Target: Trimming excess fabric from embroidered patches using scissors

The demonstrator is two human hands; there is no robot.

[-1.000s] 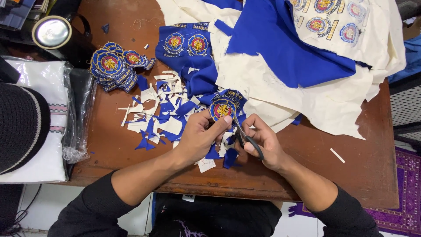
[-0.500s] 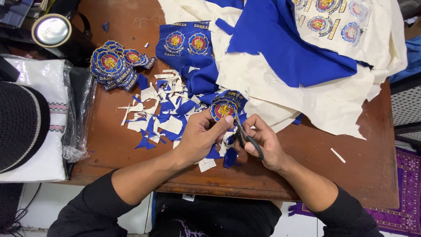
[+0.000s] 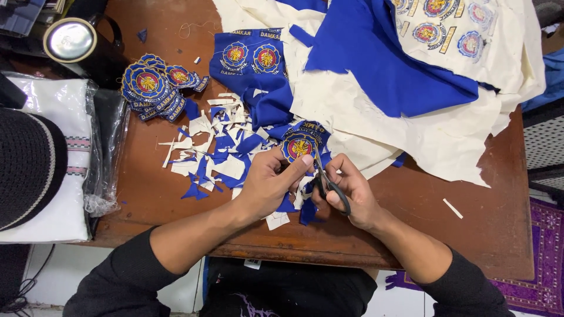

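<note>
Left fingers (image 3: pixel 294 167) gripped badge (image 3: pixel 298 145); right fingers (image 3: pixel 341 188) closed on scissors (image 3: pixel 329 186). Cut badges (image 3: pixel 154 88) stacked near surface's far-left corner; sheet (image 3: pixel 464 35) uncut.

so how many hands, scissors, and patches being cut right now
hands: 2, left hand and right hand
scissors: 1
round patch being cut: 1
total: 4
</note>
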